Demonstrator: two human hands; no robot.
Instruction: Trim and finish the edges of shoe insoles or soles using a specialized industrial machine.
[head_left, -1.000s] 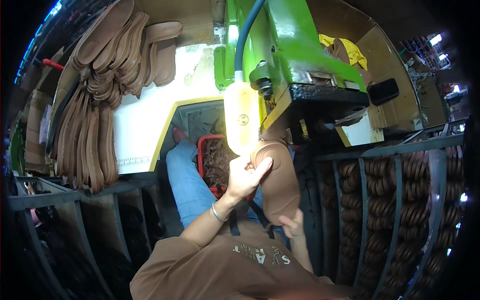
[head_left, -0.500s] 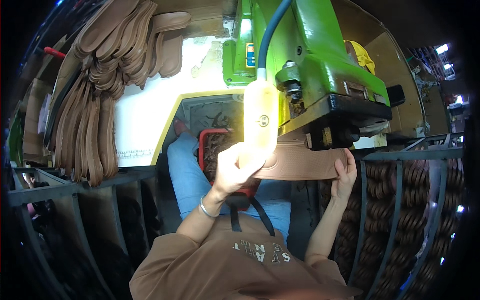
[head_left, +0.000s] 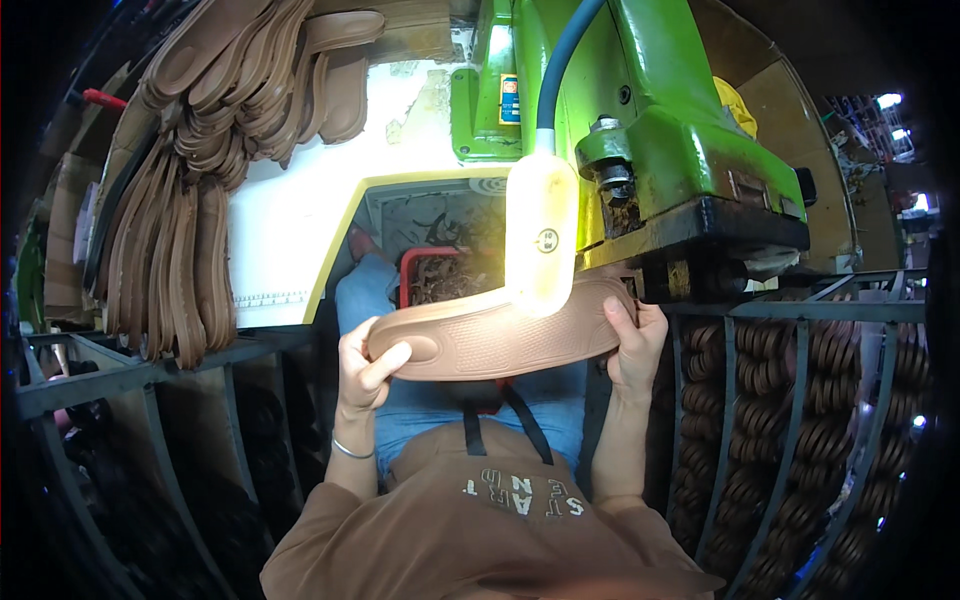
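A brown shoe sole (head_left: 490,345) with a textured face is stretched sideways between my two hands, above my lap. My left hand (head_left: 368,365) grips its left end, thumb on the oval pad and fingers behind. On the right end, my right hand (head_left: 632,345) pinches it with the thumb on the face. The sole bows slightly and is apart from the black machine head (head_left: 700,250). A bright lamp (head_left: 541,225) on a blue flexible neck hangs just above the sole and covers part of its upper edge.
A green machine (head_left: 670,130) stands beyond the lamp. Brown soles (head_left: 165,250) lie piled on the white table (head_left: 275,270) at left. A red bin (head_left: 404,280) holding brown scraps is between my legs. Metal racks (head_left: 800,400) flank me, with stacked brown soles on the right.
The sole has moved left and toward me, away from beneath the machine head. My left hand has shifted left, out from the lamp, and the whole textured face now shows more fully.
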